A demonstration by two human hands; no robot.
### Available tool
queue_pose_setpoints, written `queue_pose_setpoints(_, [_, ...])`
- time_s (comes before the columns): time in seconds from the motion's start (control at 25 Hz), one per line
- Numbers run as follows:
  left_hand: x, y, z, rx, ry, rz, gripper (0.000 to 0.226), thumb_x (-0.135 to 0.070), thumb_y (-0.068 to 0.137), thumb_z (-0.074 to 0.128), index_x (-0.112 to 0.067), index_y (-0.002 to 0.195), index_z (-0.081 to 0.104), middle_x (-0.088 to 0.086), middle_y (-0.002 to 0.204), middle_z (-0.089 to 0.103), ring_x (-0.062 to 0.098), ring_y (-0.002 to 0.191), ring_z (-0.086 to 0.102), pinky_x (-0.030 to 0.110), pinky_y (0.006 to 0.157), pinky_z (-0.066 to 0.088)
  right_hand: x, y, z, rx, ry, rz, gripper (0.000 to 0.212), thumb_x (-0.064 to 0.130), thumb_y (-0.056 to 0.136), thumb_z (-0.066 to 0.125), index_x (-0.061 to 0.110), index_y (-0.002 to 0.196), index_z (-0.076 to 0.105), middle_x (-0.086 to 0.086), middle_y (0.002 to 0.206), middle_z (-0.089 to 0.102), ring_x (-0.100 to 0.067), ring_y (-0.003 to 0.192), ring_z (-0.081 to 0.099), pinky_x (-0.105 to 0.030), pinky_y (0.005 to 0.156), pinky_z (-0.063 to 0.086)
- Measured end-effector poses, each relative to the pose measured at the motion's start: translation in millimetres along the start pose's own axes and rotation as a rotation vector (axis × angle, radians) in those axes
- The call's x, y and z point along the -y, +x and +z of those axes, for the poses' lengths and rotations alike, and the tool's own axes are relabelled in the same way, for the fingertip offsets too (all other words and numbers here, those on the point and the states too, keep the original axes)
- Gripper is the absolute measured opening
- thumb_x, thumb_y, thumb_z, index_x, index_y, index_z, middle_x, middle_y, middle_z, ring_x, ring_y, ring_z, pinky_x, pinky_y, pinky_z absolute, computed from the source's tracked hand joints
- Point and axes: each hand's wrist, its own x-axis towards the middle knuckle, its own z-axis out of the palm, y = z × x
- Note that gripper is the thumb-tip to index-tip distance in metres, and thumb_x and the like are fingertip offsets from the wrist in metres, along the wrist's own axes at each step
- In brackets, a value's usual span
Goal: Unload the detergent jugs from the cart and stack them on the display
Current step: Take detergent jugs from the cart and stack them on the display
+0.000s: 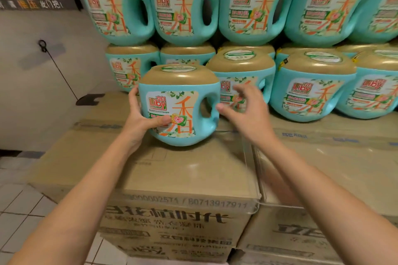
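A teal detergent jug [183,92] with a gold cap stands on a cardboard box [172,170] at the front of the display. My left hand [140,118] holds its left side, thumb across the label and fingers behind. My right hand [243,107] hovers just right of the jug's handle, fingers spread and loosely bent, thumb tip near the handle, holding nothing. Behind stand two stacked rows of identical jugs [258,6]; the nearest neighbour [241,66] sits right behind my right hand.
A second cardboard box [333,157] adjoins on the right, with more jugs [312,86] on its back part. A pale wall [43,71] with a thin black rod stands at the left. White floor tiles [19,204] show at the lower left.
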Motion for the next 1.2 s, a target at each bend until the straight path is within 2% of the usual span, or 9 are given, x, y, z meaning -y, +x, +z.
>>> queue_pose_setpoints(0.12, [4, 24, -8, -0.025, -0.010, -0.016, 0.136, -0.020, 0.036, 0.091, -0.029, 0.149, 0.015, 0.004, 0.130, 0.059, 0.021, 0.114, 0.064, 0.035, 0.084, 0.058, -17, 45, -41, -0.100, -0.217, -0.132, 0.065, 0.036, 0.075, 0.079, 0.007, 0.127, 0.053, -0.012, 0.131, 0.048, -0.027, 0.126, 0.042, -0.022, 0.101, 0.027])
queue_pose_setpoints(0.28, [9, 48, -16, -0.040, -0.007, -0.029, 0.139, -0.019, 0.034, 0.090, -0.030, 0.150, 0.013, 0.003, 0.131, 0.058, 0.021, 0.115, 0.063, 0.045, 0.093, 0.054, -34, 83, -57, 0.109, -0.508, -0.158, 0.090, 0.049, 0.069, 0.080, 0.016, 0.142, 0.038, -0.009, 0.152, 0.028, -0.030, 0.140, 0.024, -0.039, 0.115, 0.021])
queue_pose_setpoints(0.4, [13, 58, -22, -0.041, 0.007, -0.041, 0.145, -0.031, 0.024, 0.098, -0.030, 0.147, 0.021, 0.002, 0.127, 0.061, 0.019, 0.111, 0.065, 0.038, 0.085, 0.058, -42, 88, -55, 0.144, -0.574, -0.201, 0.094, 0.053, 0.063, 0.080, 0.018, 0.141, 0.038, -0.006, 0.148, 0.034, -0.031, 0.133, 0.032, -0.044, 0.112, 0.029])
queue_pose_setpoints(0.52, [15, 69, -29, -0.064, 0.052, -0.016, 0.123, -0.025, 0.035, 0.092, -0.034, 0.141, 0.030, 0.003, 0.131, 0.060, 0.022, 0.120, 0.060, 0.042, 0.092, 0.054, -46, 89, -60, 0.090, -0.584, -0.218, 0.095, 0.060, 0.060, 0.078, 0.016, 0.136, 0.043, -0.007, 0.141, 0.044, -0.029, 0.129, 0.040, -0.044, 0.107, 0.034])
queue_pose_setpoints(0.6, [17, 75, -31, -0.056, 0.083, -0.005, 0.116, -0.019, 0.039, 0.095, -0.042, 0.135, 0.033, -0.001, 0.130, 0.061, 0.018, 0.121, 0.059, 0.042, 0.094, 0.052, -48, 89, -63, 0.080, -0.584, -0.222, 0.095, 0.062, 0.059, 0.077, 0.015, 0.135, 0.045, -0.007, 0.139, 0.046, -0.029, 0.127, 0.043, -0.043, 0.104, 0.037])
queue_pose_setpoints(0.72, [23, 76, -27, -0.080, 0.147, -0.004, 0.106, -0.021, 0.043, 0.090, -0.056, 0.125, 0.033, -0.010, 0.131, 0.059, 0.009, 0.124, 0.055, 0.034, 0.095, 0.051, -53, 88, -69, 0.082, -0.596, -0.230, 0.093, 0.060, 0.062, 0.078, 0.016, 0.136, 0.044, -0.006, 0.140, 0.046, -0.029, 0.126, 0.044, -0.043, 0.101, 0.039])
queue_pose_setpoints(0.88, [26, 77, -18, -0.117, 0.168, 0.004, 0.097, -0.026, 0.041, 0.088, -0.062, 0.115, 0.035, -0.025, 0.122, 0.055, -0.007, 0.114, 0.054, 0.015, 0.081, 0.051, -57, 88, -75, 0.066, -0.616, -0.238, 0.090, 0.057, 0.065, 0.078, 0.019, 0.139, 0.043, -0.005, 0.139, 0.047, -0.028, 0.125, 0.045, -0.044, 0.097, 0.041])
queue_pose_setpoints(1.04, [24, 80, -13, -0.148, 0.217, 0.041, 0.102, -0.027, 0.045, 0.086, -0.051, 0.129, 0.033, -0.029, 0.120, 0.047, 0.010, 0.124, 0.044, 0.016, 0.081, 0.045, -58, 86, -74, 0.028, -0.628, -0.217, 0.091, 0.058, 0.064, 0.078, 0.021, 0.139, 0.044, -0.006, 0.138, 0.048, -0.030, 0.124, 0.044, -0.044, 0.096, 0.041])
queue_pose_setpoints(1.2, [24, 80, -9, -0.201, 0.294, 0.068, 0.116, -0.029, 0.048, 0.087, -0.039, 0.147, 0.027, -0.019, 0.132, 0.043, 0.001, 0.115, 0.048, 0.002, 0.073, 0.044, -60, 85, -70, -0.024, -0.622, -0.206, 0.089, 0.056, 0.063, 0.080, 0.022, 0.137, 0.046, -0.007, 0.133, 0.051, -0.030, 0.120, 0.046, -0.043, 0.094, 0.042])
